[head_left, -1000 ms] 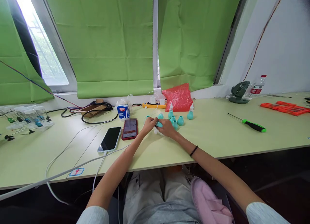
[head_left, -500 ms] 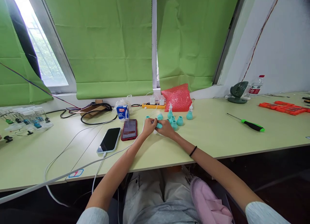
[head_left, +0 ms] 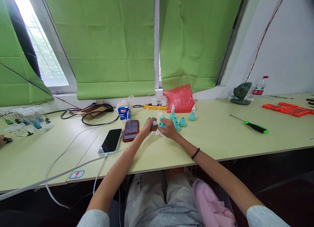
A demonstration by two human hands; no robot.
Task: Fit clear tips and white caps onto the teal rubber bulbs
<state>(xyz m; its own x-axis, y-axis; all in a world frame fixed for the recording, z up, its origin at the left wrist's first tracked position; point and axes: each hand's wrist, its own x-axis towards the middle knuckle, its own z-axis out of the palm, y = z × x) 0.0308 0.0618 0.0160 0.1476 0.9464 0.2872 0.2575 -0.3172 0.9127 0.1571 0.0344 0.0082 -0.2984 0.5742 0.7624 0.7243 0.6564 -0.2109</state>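
My left hand (head_left: 148, 126) is closed around a small clear-white plastic nozzle (head_left: 154, 123), its end pointing towards me. Close beside it, my right hand (head_left: 168, 129) grips a teal rubber bulb (head_left: 162, 125) whose open neck faces left. The nozzle and the bulb are apart. A few whitish plastic pieces (head_left: 158, 133) lie on the table beneath my hands, partly hidden. Behind my right hand stand several loose teal bulbs (head_left: 182, 122). Two bulbs with clear nozzles on top, one further right (head_left: 192, 114) and one further back (head_left: 172, 113), stand upright.
Left of my hands lie a red-cased phone (head_left: 130, 131) and a white-edged phone (head_left: 110, 142) on a cable. A milk drink carton (head_left: 124, 113), yellow power strip (head_left: 155, 107) and red bubble-wrap bag (head_left: 180, 99) stand behind. A screwdriver (head_left: 255, 126) lies right. Another person's hand (head_left: 1, 140) shows far left.
My hands have parted slightly. The nozzle now shows in my left hand, and the bulb in my right hand has turned its opening into view. Another person's hand has appeared at the left edge.
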